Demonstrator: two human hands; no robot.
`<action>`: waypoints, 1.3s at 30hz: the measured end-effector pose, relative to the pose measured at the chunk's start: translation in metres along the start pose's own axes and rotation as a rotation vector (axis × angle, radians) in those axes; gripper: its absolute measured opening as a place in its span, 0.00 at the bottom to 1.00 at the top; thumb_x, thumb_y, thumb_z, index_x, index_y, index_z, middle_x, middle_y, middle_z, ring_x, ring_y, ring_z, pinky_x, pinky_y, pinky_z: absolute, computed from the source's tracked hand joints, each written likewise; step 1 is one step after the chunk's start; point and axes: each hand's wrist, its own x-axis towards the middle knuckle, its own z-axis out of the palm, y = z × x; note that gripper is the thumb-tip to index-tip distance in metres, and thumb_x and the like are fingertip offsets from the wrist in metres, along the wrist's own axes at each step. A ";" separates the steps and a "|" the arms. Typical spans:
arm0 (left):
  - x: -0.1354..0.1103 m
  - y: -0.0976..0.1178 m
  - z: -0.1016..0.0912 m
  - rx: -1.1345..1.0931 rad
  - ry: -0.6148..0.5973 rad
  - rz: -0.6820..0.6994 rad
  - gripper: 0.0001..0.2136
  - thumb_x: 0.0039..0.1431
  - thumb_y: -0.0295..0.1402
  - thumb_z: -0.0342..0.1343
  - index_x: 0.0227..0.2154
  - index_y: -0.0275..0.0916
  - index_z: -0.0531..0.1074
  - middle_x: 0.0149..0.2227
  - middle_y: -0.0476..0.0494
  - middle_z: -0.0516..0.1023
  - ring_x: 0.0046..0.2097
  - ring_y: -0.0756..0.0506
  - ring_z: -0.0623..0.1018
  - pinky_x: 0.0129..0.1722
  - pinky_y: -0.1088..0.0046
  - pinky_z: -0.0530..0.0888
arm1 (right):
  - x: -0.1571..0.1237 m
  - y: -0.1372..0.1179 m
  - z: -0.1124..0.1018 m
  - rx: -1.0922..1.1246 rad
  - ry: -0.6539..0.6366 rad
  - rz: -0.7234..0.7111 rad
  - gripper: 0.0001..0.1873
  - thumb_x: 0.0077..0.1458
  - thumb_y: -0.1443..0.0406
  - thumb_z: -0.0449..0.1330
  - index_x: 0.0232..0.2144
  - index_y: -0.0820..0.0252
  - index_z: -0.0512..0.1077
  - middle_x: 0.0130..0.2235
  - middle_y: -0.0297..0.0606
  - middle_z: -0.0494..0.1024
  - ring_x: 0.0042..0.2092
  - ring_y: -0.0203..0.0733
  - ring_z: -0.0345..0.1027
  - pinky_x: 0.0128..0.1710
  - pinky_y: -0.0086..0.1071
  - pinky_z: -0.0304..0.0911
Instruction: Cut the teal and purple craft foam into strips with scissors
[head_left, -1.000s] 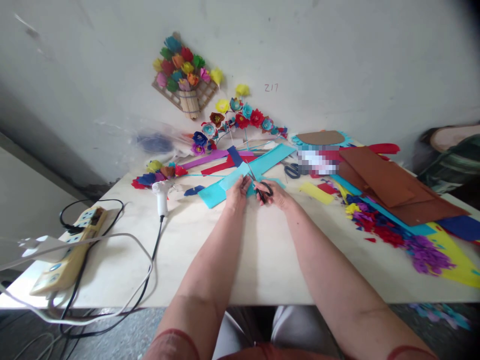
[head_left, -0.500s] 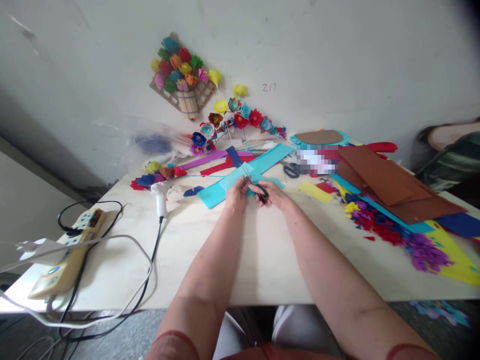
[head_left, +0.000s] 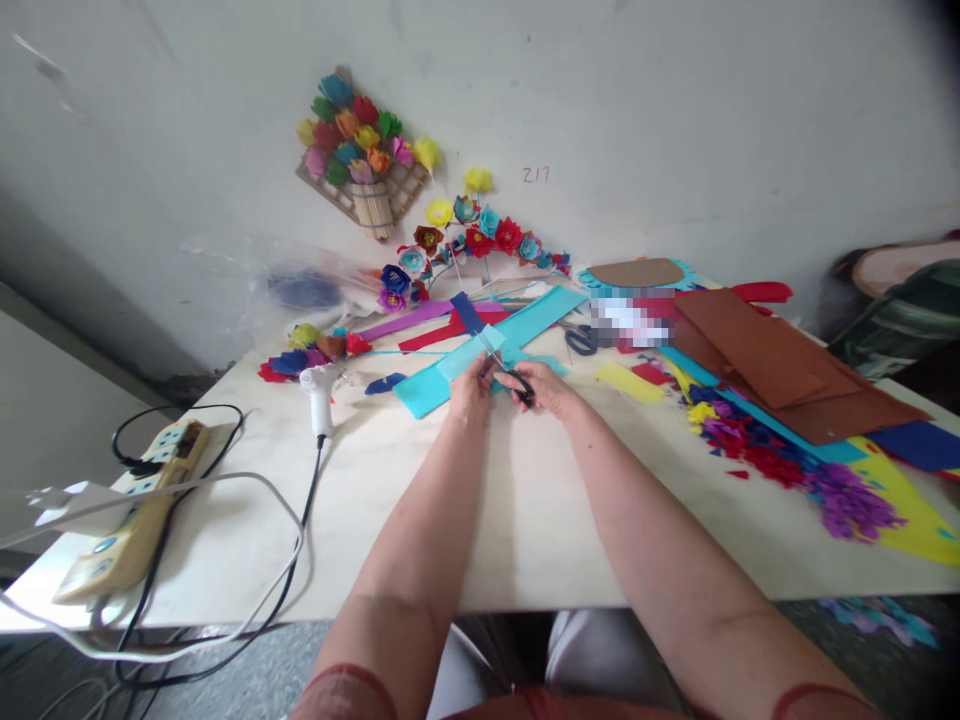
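Note:
My left hand (head_left: 469, 390) pinches a small pale turquoise piece of crepe paper (head_left: 463, 364) above the table. In my right hand (head_left: 553, 392) is a pair of scissors with black handles (head_left: 526, 392); its blades point away from me and lie across the pale piece. Beneath both hands stretches a long turquoise paper strip (head_left: 546, 316), laid diagonally. A dark blue strip (head_left: 466, 312) lies just beyond the blade tips. Loose turquoise scraps (head_left: 551, 364) rest beside my right hand. My fingers partly hide the pale piece's near edge.
At left are a white glue gun (head_left: 319, 398) and a power strip (head_left: 135, 510) with looping cables. A second pair of scissors (head_left: 580, 340) lies behind my right hand. Brown paper sheets (head_left: 795, 370) and a row of cut petals (head_left: 765, 460) fill the right. Paper flowers (head_left: 480, 240) stand behind.
The scissors have shifted slightly in my right hand, and both blades now show more clearly over the pale piece. My left hand keeps its hold in nearly the same place.

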 end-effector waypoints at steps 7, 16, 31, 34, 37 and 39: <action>0.003 -0.001 -0.003 -0.013 -0.005 0.004 0.05 0.49 0.19 0.54 0.24 0.33 0.69 0.24 0.45 0.76 0.34 0.46 0.79 0.42 0.70 0.74 | 0.001 0.001 0.001 0.030 0.018 0.015 0.21 0.41 0.53 0.66 0.18 0.61 0.61 0.15 0.28 0.67 0.13 0.27 0.58 0.11 0.21 0.48; 0.006 -0.002 -0.004 -0.012 -0.015 0.002 0.04 0.47 0.19 0.56 0.24 0.32 0.69 0.24 0.45 0.76 0.33 0.46 0.79 0.43 0.69 0.73 | 0.003 0.005 0.001 0.077 0.029 0.010 0.20 0.40 0.55 0.67 0.19 0.61 0.62 0.14 0.27 0.66 0.13 0.27 0.56 0.11 0.21 0.50; 0.002 0.002 -0.001 -0.019 -0.001 0.001 0.04 0.50 0.21 0.54 0.23 0.33 0.69 0.25 0.44 0.76 0.33 0.46 0.79 0.42 0.68 0.74 | 0.007 0.005 0.005 0.107 0.099 0.021 0.16 0.38 0.65 0.68 0.18 0.62 0.63 0.12 0.25 0.64 0.11 0.26 0.52 0.10 0.21 0.52; 0.002 0.003 -0.001 -0.020 0.026 0.000 0.04 0.52 0.23 0.54 0.23 0.33 0.68 0.25 0.42 0.76 0.35 0.45 0.79 0.42 0.68 0.74 | 0.005 0.001 0.006 0.113 0.129 0.031 0.15 0.38 0.66 0.68 0.18 0.62 0.63 0.11 0.25 0.63 0.11 0.26 0.51 0.10 0.21 0.52; 0.003 0.002 -0.001 -0.017 0.059 0.004 0.04 0.52 0.22 0.53 0.24 0.34 0.68 0.27 0.41 0.76 0.38 0.44 0.79 0.43 0.67 0.74 | 0.005 0.001 0.005 0.119 0.134 0.036 0.15 0.38 0.66 0.68 0.19 0.63 0.63 0.12 0.25 0.64 0.12 0.26 0.51 0.10 0.21 0.53; 0.005 0.001 -0.002 -0.015 0.069 0.007 0.05 0.52 0.21 0.53 0.24 0.34 0.68 0.28 0.41 0.76 0.40 0.44 0.79 0.44 0.67 0.73 | 0.006 0.003 0.003 0.122 0.124 0.031 0.15 0.39 0.64 0.68 0.19 0.63 0.63 0.12 0.26 0.64 0.12 0.26 0.52 0.10 0.21 0.54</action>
